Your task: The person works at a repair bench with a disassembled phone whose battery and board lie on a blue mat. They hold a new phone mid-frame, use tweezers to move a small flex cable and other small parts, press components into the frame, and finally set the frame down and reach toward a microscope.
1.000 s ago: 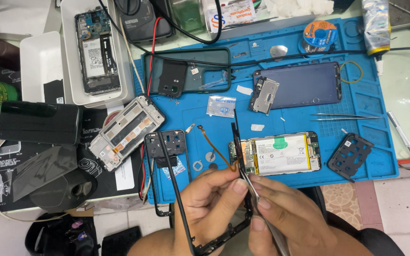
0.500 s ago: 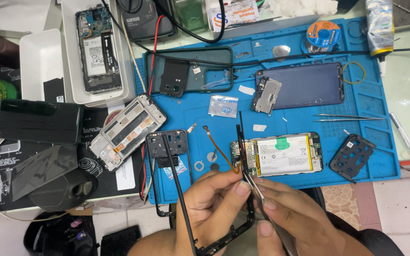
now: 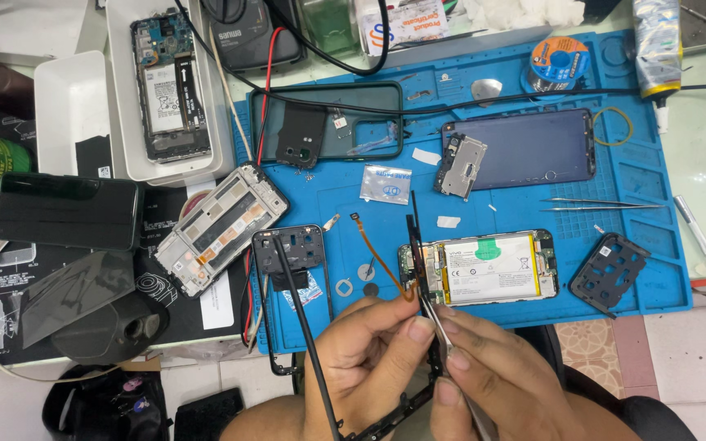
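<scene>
Lower centre of the frame: the left hand (image 3: 369,359) grips a black phone frame (image 3: 308,327) held nearly edge-on, its thin rails running from the lower centre up toward the middle of the blue work mat (image 3: 647,269). The fingers are curled around the frame's right rail, thumb and forefinger pressed together near its upper end.

The right hand (image 3: 492,384) sits just to the right, touching the left at the fingertips. Its fingers are pinched on metal tweezers (image 3: 439,327), whose tips point up and left toward the frame rail and the orange flex cable (image 3: 377,257) that curves away toward the centre of the mat.

Just above the hands, centre-right, lies an opened phone body with its battery exposed (image 3: 492,269). To its right, a black perforated cover plate (image 3: 610,273). Above that, a dark display panel (image 3: 525,151) with a small metal shield plate (image 3: 459,167) on its left end. A second pair of tweezers (image 3: 606,204) lies between the panel and the phone body.

Upper left: a white tray (image 3: 214,98) holding another opened phone (image 3: 169,86). Centre-left, at the mat's left edge, a silver mid-frame (image 3: 222,229) lies tilted.
</scene>
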Motion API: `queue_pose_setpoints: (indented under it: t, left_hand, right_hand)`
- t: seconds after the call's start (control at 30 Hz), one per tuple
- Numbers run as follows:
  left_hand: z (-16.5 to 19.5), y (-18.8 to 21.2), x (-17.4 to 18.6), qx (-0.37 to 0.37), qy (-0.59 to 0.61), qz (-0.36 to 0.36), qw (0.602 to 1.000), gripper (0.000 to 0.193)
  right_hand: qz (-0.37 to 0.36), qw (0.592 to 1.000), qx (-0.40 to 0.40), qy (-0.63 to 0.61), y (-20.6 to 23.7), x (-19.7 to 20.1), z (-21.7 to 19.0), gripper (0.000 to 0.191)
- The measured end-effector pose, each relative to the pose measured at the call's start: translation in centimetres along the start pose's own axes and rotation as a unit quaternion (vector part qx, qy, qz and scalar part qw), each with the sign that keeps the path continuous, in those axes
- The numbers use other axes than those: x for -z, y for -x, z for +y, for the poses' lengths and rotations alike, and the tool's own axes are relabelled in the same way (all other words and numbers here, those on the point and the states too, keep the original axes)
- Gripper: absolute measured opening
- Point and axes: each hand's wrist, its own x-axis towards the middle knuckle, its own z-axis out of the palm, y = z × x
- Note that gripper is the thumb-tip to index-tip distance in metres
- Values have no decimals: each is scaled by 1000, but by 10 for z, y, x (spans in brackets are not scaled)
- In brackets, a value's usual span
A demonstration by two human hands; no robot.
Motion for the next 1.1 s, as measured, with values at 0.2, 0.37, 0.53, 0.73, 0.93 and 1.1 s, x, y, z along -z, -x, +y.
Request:
queue_pose_setpoints:
  t: [0.2, 0.37, 0.53, 0.73, 0.93, 1.1]
  left_hand:
    - [3, -2, -2, -23, -4, -13, 1000, 29]
    - [-1, -1, -1, -10, 10, 7, 1000, 26]
    - [-3, -3, 4, 24, 11, 14, 1000, 24]
    - [4, -4, -6, 36, 7, 50, 998, 23]
    - [4, -6, -5, 45, -2, 68, 997, 23]
    - [-2, -4, -4, 25, 27, 37, 999, 23]
  right_hand:
    - [9, 999, 31, 2, 3, -8, 5, 42]
    - [19, 998, -6, -53, -1, -7, 3, 38]
    - [81, 993, -14, -89, -10, -19, -2, 32]
    - [130, 990, 1, -56, -7, -36, 0, 27]
    - [120, 990, -30, -66, -12, -32, -3, 27]
    - [54, 991, -14, -121, -14, -16, 2, 31]
